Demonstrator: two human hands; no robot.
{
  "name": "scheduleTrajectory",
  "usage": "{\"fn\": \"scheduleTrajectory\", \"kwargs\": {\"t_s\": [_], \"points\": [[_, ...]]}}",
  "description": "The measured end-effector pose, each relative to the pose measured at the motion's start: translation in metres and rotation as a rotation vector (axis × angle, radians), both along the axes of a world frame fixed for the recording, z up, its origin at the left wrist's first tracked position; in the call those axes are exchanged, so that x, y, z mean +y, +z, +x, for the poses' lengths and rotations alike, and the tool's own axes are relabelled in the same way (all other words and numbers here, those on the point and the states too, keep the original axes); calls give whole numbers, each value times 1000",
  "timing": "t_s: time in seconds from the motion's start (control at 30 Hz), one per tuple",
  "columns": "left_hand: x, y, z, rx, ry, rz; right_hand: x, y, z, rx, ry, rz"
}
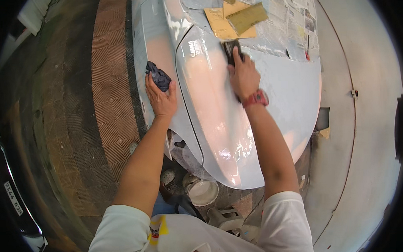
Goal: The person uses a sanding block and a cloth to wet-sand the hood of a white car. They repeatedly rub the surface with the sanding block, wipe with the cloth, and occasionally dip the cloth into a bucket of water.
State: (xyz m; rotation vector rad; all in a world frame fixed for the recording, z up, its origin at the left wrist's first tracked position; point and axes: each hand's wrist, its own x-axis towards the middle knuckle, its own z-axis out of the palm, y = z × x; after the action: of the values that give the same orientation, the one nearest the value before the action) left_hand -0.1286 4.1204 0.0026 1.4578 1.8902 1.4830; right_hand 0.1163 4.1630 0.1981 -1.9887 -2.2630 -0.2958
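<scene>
My left hand (pixel 161 98) holds a crumpled dark cloth (pixel 158 74) against the side panel of a pale, primed car body (pixel 282 89), left of a curved seam. My right hand (pixel 244 76), with a red watch at the wrist, grips a black block (pixel 230 50) on the body, beside a wet, glossy, pinkish raised section (pixel 200 95). Just above the block lie tan and olive paper squares (pixel 246 18) on newspaper-and-plastic masking (pixel 289 27).
Below the body's lower edge are a white bucket (pixel 201 191) and a grey plastic object (pixel 222 219) on a dirty floor. Patterned flooring (pixel 109 87) runs along the left. Another car's dark bumper (pixel 18 217) is at lower left. A large pale curved surface (pixel 361 131) borders the right.
</scene>
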Motion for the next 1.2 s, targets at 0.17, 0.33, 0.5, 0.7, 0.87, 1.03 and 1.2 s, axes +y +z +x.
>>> {"fn": "scheduleTrajectory", "kwargs": {"t_s": [0.17, 0.33, 0.5, 0.7, 0.87, 1.03, 1.2], "points": [[1, 0, -8, -3, 17, -22, -183, -23, 36, 51, 27, -181], [-2, 6, 5, -43, -2, -30, -114, -11, 64, -3, 13, -90], [-1, 6, 1, -43, -14, -24, -41, -8, 54, 3, -72, 11], [-1, 0, -8, 15, -13, -27, -253, -42, 77, 82, -9, -162], [-1, 5, 5, -58, -42, -55, -142, -18, 100, 44, -61, -56], [-2, 10, -1, -109, -56, -147, -117, -19, 83, 55, -157, -39], [0, 3, -6, -44, -38, -143, -267, -38, 95, 33, -64, -161]]}}
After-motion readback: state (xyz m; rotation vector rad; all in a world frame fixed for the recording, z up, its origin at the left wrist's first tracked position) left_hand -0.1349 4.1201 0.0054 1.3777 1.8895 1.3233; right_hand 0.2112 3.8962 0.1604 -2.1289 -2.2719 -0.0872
